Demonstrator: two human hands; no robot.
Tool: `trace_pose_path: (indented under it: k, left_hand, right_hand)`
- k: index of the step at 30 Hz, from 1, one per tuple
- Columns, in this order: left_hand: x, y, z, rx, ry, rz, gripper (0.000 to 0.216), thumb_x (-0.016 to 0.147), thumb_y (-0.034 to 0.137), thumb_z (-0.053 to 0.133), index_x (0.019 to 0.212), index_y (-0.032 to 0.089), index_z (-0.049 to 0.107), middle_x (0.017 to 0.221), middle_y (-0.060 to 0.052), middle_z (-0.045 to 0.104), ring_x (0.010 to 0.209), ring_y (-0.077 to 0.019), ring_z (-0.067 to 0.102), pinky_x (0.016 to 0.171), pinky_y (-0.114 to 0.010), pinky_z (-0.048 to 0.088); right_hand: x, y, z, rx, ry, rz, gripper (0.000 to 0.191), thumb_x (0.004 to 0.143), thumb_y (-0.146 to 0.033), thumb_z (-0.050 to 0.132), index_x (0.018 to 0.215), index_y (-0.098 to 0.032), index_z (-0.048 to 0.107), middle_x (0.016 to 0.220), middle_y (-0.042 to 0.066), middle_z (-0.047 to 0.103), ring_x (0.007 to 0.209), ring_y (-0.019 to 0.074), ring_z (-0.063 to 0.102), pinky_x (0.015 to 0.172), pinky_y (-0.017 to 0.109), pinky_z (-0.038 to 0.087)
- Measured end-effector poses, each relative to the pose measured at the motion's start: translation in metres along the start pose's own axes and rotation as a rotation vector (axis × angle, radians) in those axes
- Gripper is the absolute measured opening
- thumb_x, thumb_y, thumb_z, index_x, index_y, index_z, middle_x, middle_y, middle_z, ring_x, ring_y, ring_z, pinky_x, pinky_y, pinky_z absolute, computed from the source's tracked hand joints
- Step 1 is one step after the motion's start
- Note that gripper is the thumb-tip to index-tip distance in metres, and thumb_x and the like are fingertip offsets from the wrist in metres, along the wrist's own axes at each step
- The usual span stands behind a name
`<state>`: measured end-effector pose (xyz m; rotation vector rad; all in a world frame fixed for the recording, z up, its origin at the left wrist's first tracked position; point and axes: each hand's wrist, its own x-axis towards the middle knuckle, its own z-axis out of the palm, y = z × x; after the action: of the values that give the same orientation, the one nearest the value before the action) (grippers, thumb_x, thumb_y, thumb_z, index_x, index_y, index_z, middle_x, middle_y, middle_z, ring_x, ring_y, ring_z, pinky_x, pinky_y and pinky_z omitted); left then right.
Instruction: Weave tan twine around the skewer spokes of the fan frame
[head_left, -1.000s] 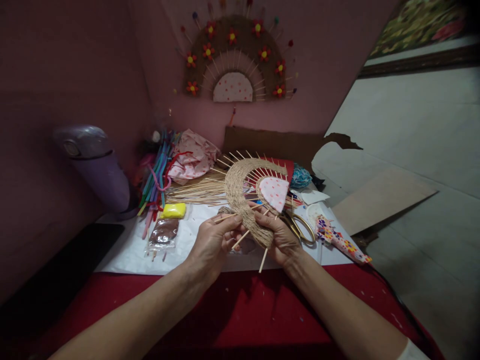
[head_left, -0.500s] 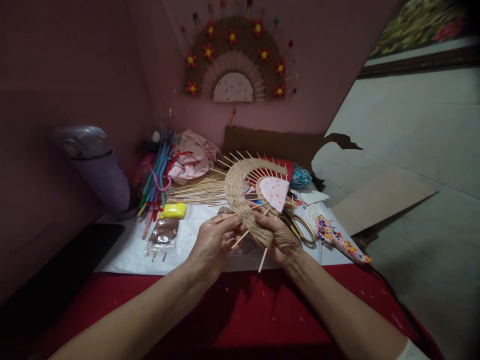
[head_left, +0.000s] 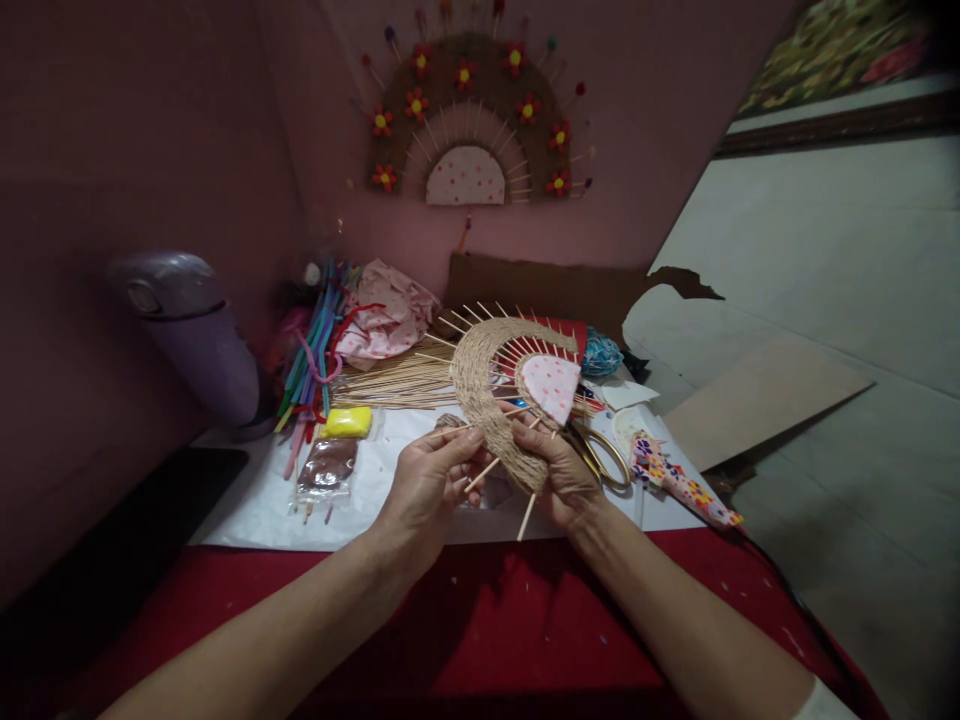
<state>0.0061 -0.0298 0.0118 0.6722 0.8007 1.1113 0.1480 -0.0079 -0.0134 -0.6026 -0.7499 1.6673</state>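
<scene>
Both hands hold up a twine-wrapped arch point(head_left: 476, 375), tilted, with thin wooden sticks jutting out from its curve. Sticks also join it to a small half-circle point(head_left: 551, 388) covered in pink-dotted white fabric. My left hand point(head_left: 427, 480) is closed at the arch's lower outer edge, thumb over a stick there; its other fingertips are partly hidden behind. Wrapped round the lower end is my right hand point(head_left: 562, 470), thumb on the twine and fingers mostly behind. Just right of that hand lie gold-handled scissors point(head_left: 607, 455). A bit of twine point(head_left: 448, 422) shows behind my left hand.
Left on the white paper point(head_left: 262, 500) are yellow point(head_left: 349, 421) and brown point(head_left: 328, 463) packets, pipe cleaners point(head_left: 319, 330) and a purple bottle point(head_left: 199, 340). Loose sticks point(head_left: 397, 383) and dotted cloth point(head_left: 390, 310) lie behind. A flower-patterned glue gun point(head_left: 682, 480) rests right. A similar decorated arch point(head_left: 465, 90) hangs on the wall.
The arch has shifted very slightly to the right in my hands. Both hands keep nearly the same hold, and the things around them stay where they were.
</scene>
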Motion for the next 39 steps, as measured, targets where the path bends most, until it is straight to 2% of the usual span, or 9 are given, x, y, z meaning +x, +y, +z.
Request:
trace_pose_path:
  k: [8, 15, 19, 21, 25, 28, 32, 35, 39]
  left_hand:
    - [0.003, -0.004, -0.004, 0.002, -0.031, 0.002, 0.022, 0.06, 0.024, 0.076, 0.067, 0.013, 0.058, 0.06, 0.0, 0.057, 0.045, -0.0073, 0.05, 0.038, -0.018, 0.038]
    - [0.001, -0.006, -0.003, 0.045, -0.074, 0.022, 0.021, 0.062, 0.025, 0.075, 0.065, 0.013, 0.058, 0.059, 0.001, 0.056, 0.044, -0.0064, 0.048, 0.037, -0.018, 0.037]
    - [0.005, -0.003, -0.006, 0.051, -0.033, 0.022, 0.018, 0.061, 0.022, 0.072, 0.069, 0.014, 0.059, 0.06, 0.0, 0.058, 0.046, -0.0077, 0.05, 0.039, -0.018, 0.037]
    - [0.011, 0.003, -0.011, 0.103, 0.034, 0.084, 0.017, 0.059, 0.017, 0.07, 0.072, 0.014, 0.06, 0.062, -0.001, 0.06, 0.049, -0.0092, 0.052, 0.04, -0.019, 0.037]
    - [0.031, 0.019, -0.026, 0.259, 0.237, 0.387, 0.013, 0.056, 0.013, 0.062, 0.07, 0.014, 0.059, 0.061, -0.001, 0.06, 0.049, -0.0098, 0.051, 0.041, -0.02, 0.037]
    - [0.045, 0.026, -0.038, 0.443, 0.312, 0.474, 0.014, 0.059, 0.017, 0.06, 0.073, 0.014, 0.062, 0.06, -0.001, 0.059, 0.05, -0.0114, 0.05, 0.042, -0.021, 0.038]
    - [0.056, 0.021, -0.048, 0.831, 0.28, 0.631, 0.007, 0.063, 0.017, 0.061, 0.068, 0.017, 0.066, 0.066, -0.003, 0.062, 0.062, -0.015, 0.054, 0.058, -0.027, 0.043]
    - [0.059, 0.012, -0.05, 1.065, 0.12, 0.781, 0.02, 0.062, 0.01, 0.061, 0.076, 0.022, 0.069, 0.085, -0.004, 0.064, 0.084, -0.0196, 0.056, 0.078, -0.033, 0.043]
    - [0.06, 0.002, -0.048, 1.195, -0.066, 0.766, 0.03, 0.059, 0.009, 0.066, 0.083, 0.026, 0.07, 0.103, -0.006, 0.062, 0.105, -0.0262, 0.049, 0.093, -0.043, 0.034]
  right_hand:
    - [0.0, -0.002, -0.002, 0.019, 0.041, -0.032, 0.031, 0.063, -0.017, 0.072, 0.093, -0.02, 0.063, 0.085, 0.0, 0.069, 0.078, 0.0172, 0.065, 0.077, 0.032, 0.052]
    - [-0.001, -0.002, -0.001, -0.014, -0.01, -0.03, 0.031, 0.064, -0.018, 0.071, 0.095, -0.019, 0.065, 0.085, 0.001, 0.069, 0.08, 0.0177, 0.065, 0.078, 0.032, 0.051]
    - [0.0, -0.005, -0.001, -0.035, 0.009, -0.059, 0.029, 0.066, -0.02, 0.07, 0.095, -0.02, 0.066, 0.087, 0.001, 0.07, 0.078, 0.0162, 0.064, 0.076, 0.029, 0.051]
    - [0.0, -0.008, -0.001, -0.04, 0.034, -0.082, 0.029, 0.065, -0.02, 0.071, 0.093, -0.02, 0.066, 0.088, 0.001, 0.07, 0.077, 0.0152, 0.064, 0.075, 0.027, 0.051]
    - [0.0, -0.015, -0.002, -0.045, 0.095, -0.141, 0.036, 0.062, -0.019, 0.073, 0.097, -0.022, 0.065, 0.087, 0.0, 0.07, 0.079, 0.0159, 0.065, 0.077, 0.029, 0.051]
    - [0.002, -0.019, -0.006, -0.067, 0.089, -0.171, 0.039, 0.062, -0.019, 0.073, 0.1, -0.023, 0.064, 0.087, 0.0, 0.07, 0.082, 0.0181, 0.065, 0.079, 0.033, 0.052]
    - [0.004, -0.027, -0.009, -0.085, 0.105, -0.212, 0.037, 0.062, -0.02, 0.073, 0.098, -0.023, 0.064, 0.087, 0.0, 0.069, 0.086, 0.0204, 0.064, 0.078, 0.036, 0.052]
    - [0.004, -0.032, -0.01, -0.102, 0.116, -0.253, 0.035, 0.063, -0.022, 0.073, 0.097, -0.025, 0.064, 0.087, -0.001, 0.069, 0.088, 0.0198, 0.064, 0.077, 0.035, 0.053]
    - [0.005, -0.031, -0.011, -0.114, 0.1, -0.266, 0.032, 0.066, -0.021, 0.071, 0.096, -0.025, 0.064, 0.088, -0.001, 0.069, 0.085, 0.0175, 0.064, 0.079, 0.032, 0.051]
